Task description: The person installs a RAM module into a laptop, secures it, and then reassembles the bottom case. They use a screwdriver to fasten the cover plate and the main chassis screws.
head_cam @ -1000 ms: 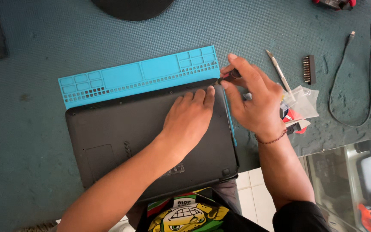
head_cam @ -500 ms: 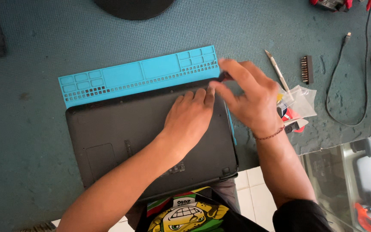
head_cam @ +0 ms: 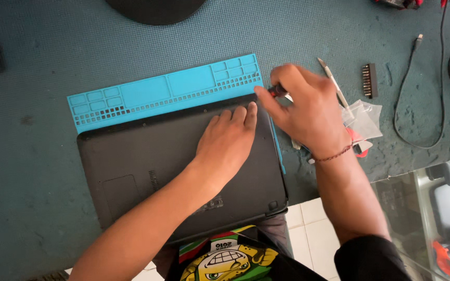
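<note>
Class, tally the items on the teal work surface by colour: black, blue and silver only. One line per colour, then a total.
Black: 2, the flat black laptop and the small black bit holder
Blue: 1, the blue silicone mat
Silver: 1, the slim silver metal tool
Total: 4

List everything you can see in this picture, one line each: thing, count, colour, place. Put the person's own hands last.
laptop: 1, black, underside up, on the mat
mat: 1, blue, with small compartments, under the laptop
table: 1, teal cover, below everything
screwdriver: 1, dark handle, at the laptop's far right corner
bit holder: 1, dark, right of the mat
thin tool: 1, silver, beside the bit holder
plastic bag: 1, clear, right of the right hand
cable: 1, dark, far right
round object: 1, black, top edge
left hand: flat on the laptop
right hand: grips the screwdriver
</note>
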